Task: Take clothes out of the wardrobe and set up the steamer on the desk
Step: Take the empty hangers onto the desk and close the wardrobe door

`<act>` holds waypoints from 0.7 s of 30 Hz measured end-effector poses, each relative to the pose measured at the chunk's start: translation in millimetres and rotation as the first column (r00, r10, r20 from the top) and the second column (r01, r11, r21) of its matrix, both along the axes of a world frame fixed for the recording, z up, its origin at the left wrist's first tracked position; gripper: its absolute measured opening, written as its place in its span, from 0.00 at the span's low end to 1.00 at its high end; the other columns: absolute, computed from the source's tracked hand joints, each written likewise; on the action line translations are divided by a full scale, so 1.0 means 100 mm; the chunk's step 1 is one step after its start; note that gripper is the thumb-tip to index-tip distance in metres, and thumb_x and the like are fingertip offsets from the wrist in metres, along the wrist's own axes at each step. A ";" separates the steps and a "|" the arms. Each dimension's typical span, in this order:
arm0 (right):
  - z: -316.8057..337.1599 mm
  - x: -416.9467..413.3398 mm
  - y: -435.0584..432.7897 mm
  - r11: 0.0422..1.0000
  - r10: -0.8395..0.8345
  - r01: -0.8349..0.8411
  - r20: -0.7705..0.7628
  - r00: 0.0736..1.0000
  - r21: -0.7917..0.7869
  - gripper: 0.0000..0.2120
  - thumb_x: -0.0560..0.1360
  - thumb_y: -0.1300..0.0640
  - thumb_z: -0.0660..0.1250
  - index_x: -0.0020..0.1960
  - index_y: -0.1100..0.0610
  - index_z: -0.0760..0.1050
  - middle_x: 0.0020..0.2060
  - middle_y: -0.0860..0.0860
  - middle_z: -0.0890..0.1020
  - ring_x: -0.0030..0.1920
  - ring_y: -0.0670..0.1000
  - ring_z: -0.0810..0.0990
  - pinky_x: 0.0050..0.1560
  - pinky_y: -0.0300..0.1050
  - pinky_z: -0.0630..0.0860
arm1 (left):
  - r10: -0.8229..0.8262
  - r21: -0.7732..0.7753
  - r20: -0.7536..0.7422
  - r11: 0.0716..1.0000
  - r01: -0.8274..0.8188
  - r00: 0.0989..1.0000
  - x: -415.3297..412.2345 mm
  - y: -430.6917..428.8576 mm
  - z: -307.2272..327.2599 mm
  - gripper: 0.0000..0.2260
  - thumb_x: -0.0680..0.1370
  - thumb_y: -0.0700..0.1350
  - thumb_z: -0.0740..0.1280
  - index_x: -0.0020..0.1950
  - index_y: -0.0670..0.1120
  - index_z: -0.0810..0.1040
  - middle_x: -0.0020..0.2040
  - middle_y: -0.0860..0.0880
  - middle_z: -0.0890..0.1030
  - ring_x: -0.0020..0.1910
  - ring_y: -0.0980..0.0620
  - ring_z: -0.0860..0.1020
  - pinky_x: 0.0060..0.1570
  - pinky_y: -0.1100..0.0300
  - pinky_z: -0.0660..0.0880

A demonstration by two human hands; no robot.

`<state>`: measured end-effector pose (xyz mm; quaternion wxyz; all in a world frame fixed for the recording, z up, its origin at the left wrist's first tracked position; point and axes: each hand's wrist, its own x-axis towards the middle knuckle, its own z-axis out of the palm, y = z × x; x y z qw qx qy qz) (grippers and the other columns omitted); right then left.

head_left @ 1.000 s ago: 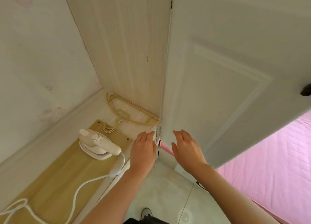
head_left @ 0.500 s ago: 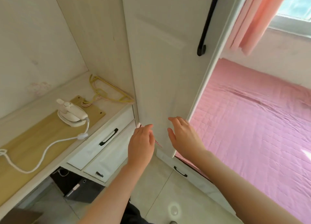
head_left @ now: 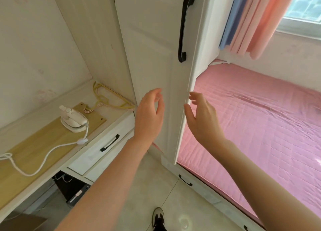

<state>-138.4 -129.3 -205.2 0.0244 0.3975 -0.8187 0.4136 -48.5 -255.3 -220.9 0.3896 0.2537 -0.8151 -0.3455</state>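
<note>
The white wardrobe door (head_left: 152,45) with a long black handle (head_left: 185,25) stands straight ahead, its right edge swung slightly out. My left hand (head_left: 149,116) hovers in front of the door's lower panel, fingers apart and empty. My right hand (head_left: 201,118) is at the door's right edge, fingers spread, holding nothing. A small white steamer (head_left: 73,120) sits on the wooden desk top (head_left: 26,154) at the left, its white cord (head_left: 43,159) trailing toward the left edge. No clothes are visible; a thin pink strip shows at the door's bottom.
Yellow and pink hangers (head_left: 111,100) lie on the desk's far corner beside the wardrobe. White drawers (head_left: 97,152) with black handles sit under the desk. A bed with a pink quilted cover (head_left: 260,123) fills the right. Pink and blue curtains (head_left: 251,20) hang by the window.
The view has risen and pulled back, bringing the door handle, bed and curtains into sight. Both hands have lifted from the door's bottom corner to mid-panel height and spread apart.
</note>
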 end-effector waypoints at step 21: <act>0.14 -0.36 -0.45 0.969 0.036 0.019 0.220 0.975 -0.246 0.15 0.81 0.56 0.58 0.65 0.51 0.59 0.53 0.48 0.79 0.49 0.47 0.80 0.47 0.52 0.80 | -0.264 -0.309 -0.238 0.933 0.185 0.935 -0.97 -0.34 0.38 0.26 0.82 0.46 0.56 0.77 0.38 0.53 0.78 0.40 0.53 0.78 0.43 0.50 0.75 0.43 0.52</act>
